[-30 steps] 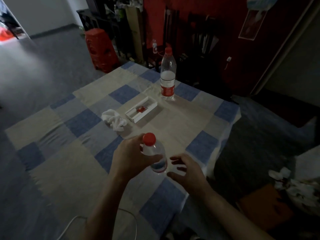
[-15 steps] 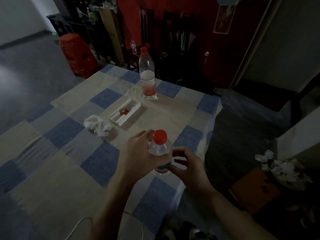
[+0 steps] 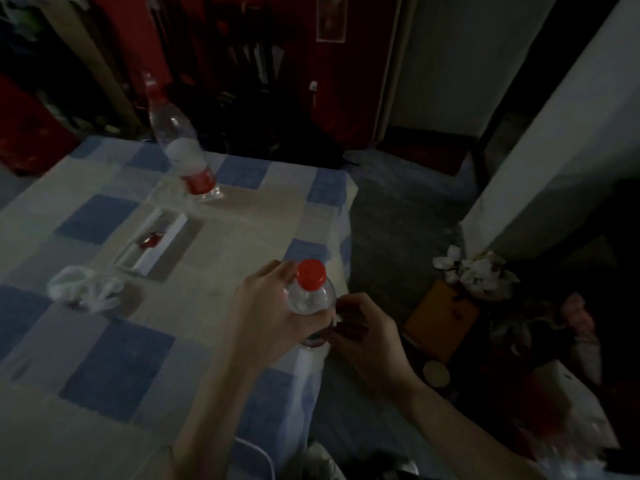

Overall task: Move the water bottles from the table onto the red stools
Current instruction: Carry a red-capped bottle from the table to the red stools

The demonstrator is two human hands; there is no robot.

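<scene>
A small clear water bottle (image 3: 311,294) with a red cap is held upright near the table's right edge. My left hand (image 3: 268,315) grips its body from the left. My right hand (image 3: 363,332) has its fingers curled round the lower part from the right. A second, taller water bottle (image 3: 180,147) with a red label stands at the far side of the table (image 3: 225,244), which wears a blue and beige checked cloth. Part of a red stool (image 3: 31,133) shows at the far left behind the table.
A white open box (image 3: 157,239) with something red inside and a crumpled white cloth (image 3: 85,289) lie on the table's left half. Right of the table, on the floor, are an orange box (image 3: 441,317), white flowers (image 3: 474,273) and a white wall corner (image 3: 554,161).
My right hand closed in and took hold of the small bottle's lower part. The bottle shifted right toward the table edge. The view swung to the right.
</scene>
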